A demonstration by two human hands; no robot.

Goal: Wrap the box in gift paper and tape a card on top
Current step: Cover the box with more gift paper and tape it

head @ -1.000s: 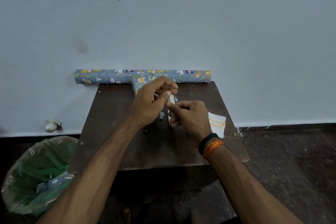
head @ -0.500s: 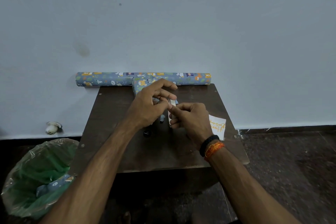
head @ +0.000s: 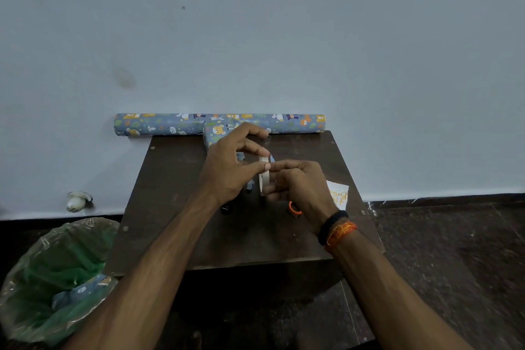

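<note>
Both hands meet above the middle of the table (head: 176, 207), and the roll of tape (head: 263, 179) stands on edge between them, its flat faces turned left and right so that only the pale rim shows. The right hand (head: 298, 187) grips the roll with fingers curled round its near and right side; the left hand (head: 230, 167) pinches at the top of the rim with thumb and forefinger, its other fingers spread above. My judgement is that the left hand is picking for the tape's free end, so the coming pull would run leftward, away from the right hand (whether an end is already lifted is too small to tell).

The wrapped box (head: 217, 133) lies just beyond the left hand, toward the far edge of the table, partly hidden by the raised fingers; its long axis seems to run from the far edge toward the person. The left hand is the nearer one to it. The card (head: 338, 196) lies flat near the right edge, just beside the right hand and partly behind it, so the right hand is nearer to that.

Counted: one tape roll, one wrapped box, one card, one long roll of gift paper (head: 159, 124) lying along the far edge against the wall, and one bin (head: 34, 287) on the floor beside the near left corner. An orange loop (head: 294, 209) shows under the right wrist; what it belongs to I cannot tell.
</note>
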